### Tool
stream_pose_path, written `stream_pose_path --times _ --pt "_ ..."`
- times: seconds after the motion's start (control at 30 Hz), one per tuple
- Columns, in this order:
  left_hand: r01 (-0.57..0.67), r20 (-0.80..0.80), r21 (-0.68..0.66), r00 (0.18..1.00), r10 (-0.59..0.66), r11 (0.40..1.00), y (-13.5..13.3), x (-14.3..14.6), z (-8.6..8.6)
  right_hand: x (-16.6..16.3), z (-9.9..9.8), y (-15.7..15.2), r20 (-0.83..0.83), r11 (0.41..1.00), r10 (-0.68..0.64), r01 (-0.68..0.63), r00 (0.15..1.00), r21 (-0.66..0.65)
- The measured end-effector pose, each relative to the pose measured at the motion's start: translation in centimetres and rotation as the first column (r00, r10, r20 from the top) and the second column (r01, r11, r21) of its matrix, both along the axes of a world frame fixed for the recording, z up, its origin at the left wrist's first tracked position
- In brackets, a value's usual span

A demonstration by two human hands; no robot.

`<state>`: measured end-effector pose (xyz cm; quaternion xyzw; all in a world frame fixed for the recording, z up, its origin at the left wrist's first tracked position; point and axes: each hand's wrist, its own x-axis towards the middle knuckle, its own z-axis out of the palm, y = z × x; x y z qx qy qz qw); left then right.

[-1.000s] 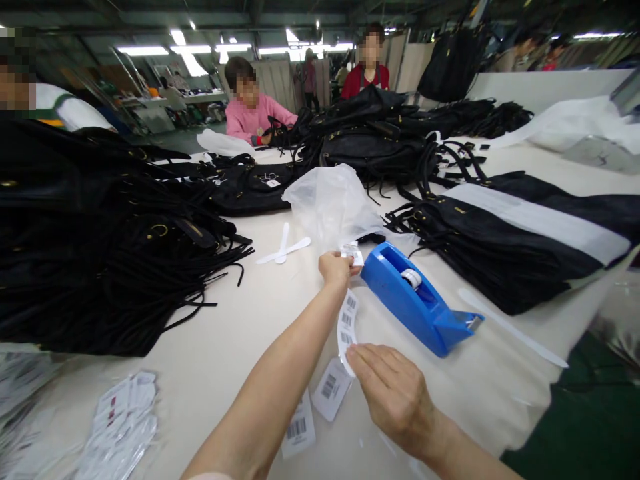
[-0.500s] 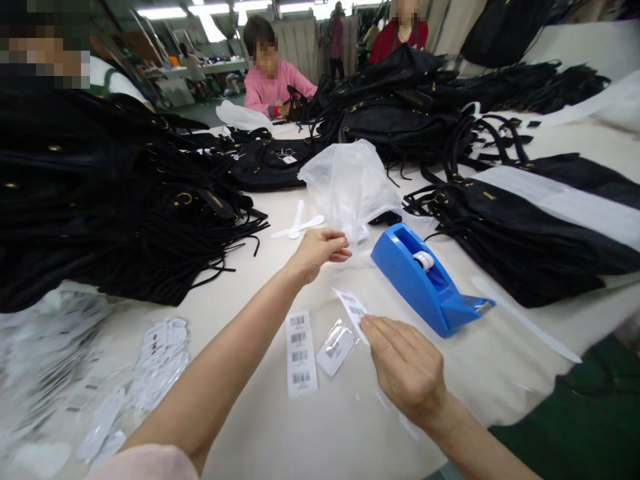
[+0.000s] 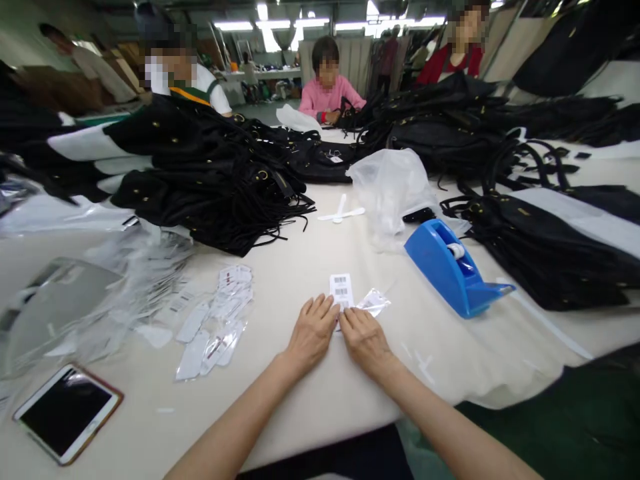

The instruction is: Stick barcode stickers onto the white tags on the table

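Observation:
My left hand point(image 3: 311, 331) and my right hand point(image 3: 365, 341) lie side by side, palms down, on the cream table point(image 3: 320, 393). Their fingertips press on the near end of a white strip of barcode labels point(image 3: 341, 291). A small clear plastic sleeve with a tag point(image 3: 373, 302) lies just right of the strip, by my right fingertips. A blue tape dispenser point(image 3: 453, 269) stands further right, apart from both hands.
Heaps of black bags point(image 3: 215, 173) cover the far table, more on the right point(image 3: 545, 247). A clear plastic bag point(image 3: 393, 187) sits behind the dispenser. Loose tags point(image 3: 215, 320) and a tablet point(image 3: 67, 411) lie left. Other people sit across the table.
My left hand has come back from the plastic bag to the label strip. My right hand now rests beside it. The view has swung left, bringing the tablet in.

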<state>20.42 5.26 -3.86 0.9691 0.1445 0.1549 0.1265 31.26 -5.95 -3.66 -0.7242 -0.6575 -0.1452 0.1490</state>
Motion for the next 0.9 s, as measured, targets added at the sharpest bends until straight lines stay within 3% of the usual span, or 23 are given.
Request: stream_pose_path --times 0.1,0.23,0.33,0.43,0.57,0.63,0.77,0.9 --pt "-0.019 -0.017 0.077 1.000 0.020 0.997 -0.4 0.3 -0.7 0.4 0.3 -1.1 -0.066 0.999 -0.050 0.051 0.997 0.009" --pt "-0.004 -0.036 0.074 0.999 0.007 0.997 -0.3 0.3 -1.2 1.7 0.5 -2.3 -0.067 0.944 -0.328 0.324 0.942 -0.056" --pt "-0.005 -0.028 0.030 1.000 0.005 1.000 -0.2 0.2 -1.2 3.2 0.1 -2.8 -0.021 0.914 -0.396 0.392 0.918 -0.104" --pt "-0.002 0.006 -0.041 1.000 0.002 0.999 -0.1 0.1 -1.1 4.3 0.2 -2.9 0.019 0.871 -0.486 0.486 0.874 -0.070" --pt "-0.012 0.057 -0.127 0.998 0.019 0.992 0.3 -0.2 -1.3 3.3 1.0 -1.4 -0.160 0.846 -0.532 0.530 0.831 -0.060" --pt "-0.018 0.087 -0.183 0.996 0.034 0.983 0.5 -0.2 -1.5 2.3 1.4 0.3 -0.319 0.823 -0.565 0.549 0.761 -0.148" --pt "-0.011 0.135 -0.254 0.990 0.047 0.967 0.8 -0.2 -2.0 1.4 2.0 3.8 -0.463 0.682 -0.725 0.623 0.510 -0.383" --pt "-0.001 0.152 -0.254 0.987 0.042 0.967 0.8 -0.2 -2.0 2.3 2.1 5.4 -0.487 0.637 -0.764 0.616 0.424 -0.464"
